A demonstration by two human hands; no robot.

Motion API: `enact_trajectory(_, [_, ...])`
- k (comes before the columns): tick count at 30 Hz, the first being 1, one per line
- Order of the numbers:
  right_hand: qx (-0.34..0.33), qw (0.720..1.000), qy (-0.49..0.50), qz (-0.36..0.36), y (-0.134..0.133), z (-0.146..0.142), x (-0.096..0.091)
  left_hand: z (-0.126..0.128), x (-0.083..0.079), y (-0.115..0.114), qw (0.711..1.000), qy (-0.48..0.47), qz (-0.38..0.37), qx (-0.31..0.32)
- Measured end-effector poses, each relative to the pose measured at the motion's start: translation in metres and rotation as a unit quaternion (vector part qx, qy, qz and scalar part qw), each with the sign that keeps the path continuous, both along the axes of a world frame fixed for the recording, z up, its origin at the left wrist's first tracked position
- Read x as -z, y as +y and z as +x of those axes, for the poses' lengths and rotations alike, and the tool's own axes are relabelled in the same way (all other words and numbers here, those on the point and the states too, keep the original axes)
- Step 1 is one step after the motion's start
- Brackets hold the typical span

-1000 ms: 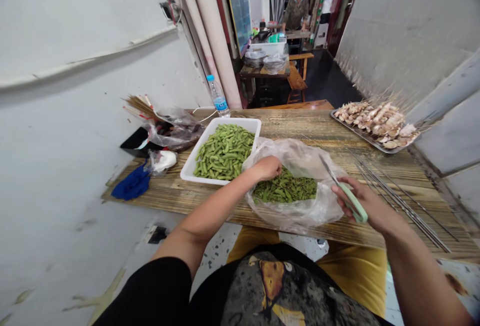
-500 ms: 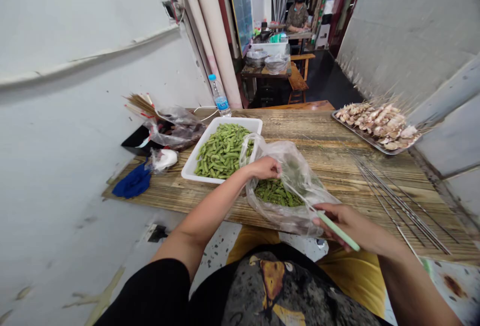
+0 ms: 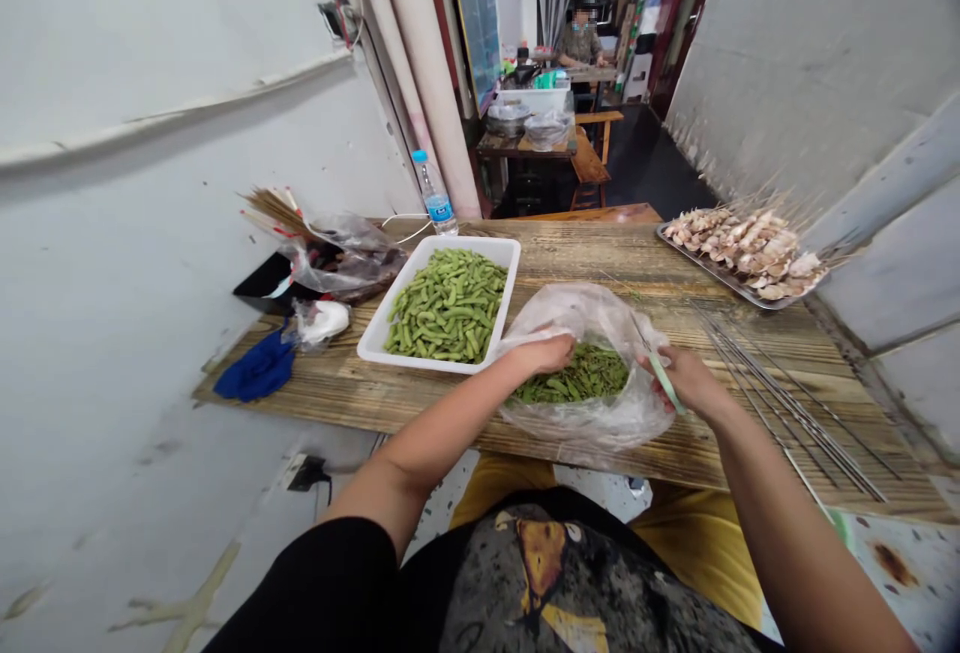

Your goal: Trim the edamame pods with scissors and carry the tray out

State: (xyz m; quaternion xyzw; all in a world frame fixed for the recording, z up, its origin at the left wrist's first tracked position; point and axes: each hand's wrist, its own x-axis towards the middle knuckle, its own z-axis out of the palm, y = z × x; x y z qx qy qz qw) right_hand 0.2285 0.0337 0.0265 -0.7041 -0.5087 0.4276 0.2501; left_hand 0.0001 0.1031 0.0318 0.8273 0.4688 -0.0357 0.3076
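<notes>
A clear plastic bag [image 3: 592, 423] lies open at the table's front, with green pods and trimmings [image 3: 577, 378] inside. My left hand [image 3: 551, 353] is closed on the near-left part of its rim. At the right side of the bag, my right hand [image 3: 686, 380] grips a pale green-handled tool [image 3: 664, 383] with a narrow metal blade pointing up and away. The right fingers also touch the bag's edge; whether they pinch it I cannot tell. Left of the bag stands a white plastic tray [image 3: 491, 365] filled with green edamame pods [image 3: 450, 308].
Metal skewers [image 3: 795, 403] lie at the right. Behind them is a metal tray [image 3: 712, 273] of skewered meat [image 3: 757, 243]. A water bottle [image 3: 436, 195], blue cloth [image 3: 259, 368], small white bag [image 3: 322, 321] and black box [image 3: 270, 283] are left. Another person [image 3: 583, 41] sits far back.
The bag has shifted away from the tray, and its mouth is spread wider over the pods. My left hand moved slightly right; my right hand moved farther forward with the green-handled tool.
</notes>
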Motion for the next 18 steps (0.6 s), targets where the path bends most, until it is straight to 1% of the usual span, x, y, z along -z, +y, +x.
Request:
enact_trajectory(2, [-0.002, 1.000, -0.018, 0.004, -0.010, 0.002, -0.005, -0.006, -0.005, 0.004, 1.000, -0.029, -0.011, -0.004])
enact_trajectory(3, [-0.006, 1.000, -0.029, 0.009, -0.017, 0.004, -0.008, -0.010, -0.009, 0.005, 0.998, -0.053, -0.039, -0.011])
enact_trajectory(5, [-0.015, 0.999, -0.035, 0.021, -0.032, 0.007, -0.019, -0.018, -0.014, 0.006, 0.983, -0.112, -0.140, -0.032])
enact_trajectory(7, [-0.023, 0.999, 0.007, 0.031, -0.048, 0.011, -0.033, -0.023, -0.015, 0.006, 0.953, -0.163, -0.250, -0.058])
enact_trajectory(8, [-0.025, 0.998, 0.042, 0.034, -0.055, 0.012, -0.041, -0.024, -0.014, 0.005, 0.938, -0.182, -0.286, -0.068])
enact_trajectory(10, [-0.026, 0.993, 0.109, 0.030, -0.067, 0.014, -0.055, -0.025, -0.011, 0.002, 0.921, -0.208, -0.320, -0.085])
enact_trajectory(11, [-0.030, 0.990, 0.135, 0.025, -0.070, 0.015, -0.062, -0.025, -0.009, 0.001, 0.918, -0.212, -0.324, -0.089])
enact_trajectory(13, [-0.047, 0.985, 0.165, 0.011, -0.075, 0.014, -0.070, -0.024, -0.006, 0.001, 0.927, -0.200, -0.299, -0.103])
enact_trajectory(14, [-0.056, 0.983, 0.174, 0.007, -0.075, 0.011, -0.073, -0.023, -0.006, 0.001, 0.940, -0.186, -0.263, -0.111])
enact_trajectory(16, [-0.069, 0.980, 0.186, 0.004, -0.075, 0.002, -0.073, -0.019, -0.007, 0.004, 0.969, -0.159, -0.150, -0.112])
enact_trajectory(18, [-0.090, 0.976, 0.200, -0.006, -0.073, -0.014, -0.068, -0.013, -0.010, 0.009, 0.986, -0.141, -0.023, -0.088])
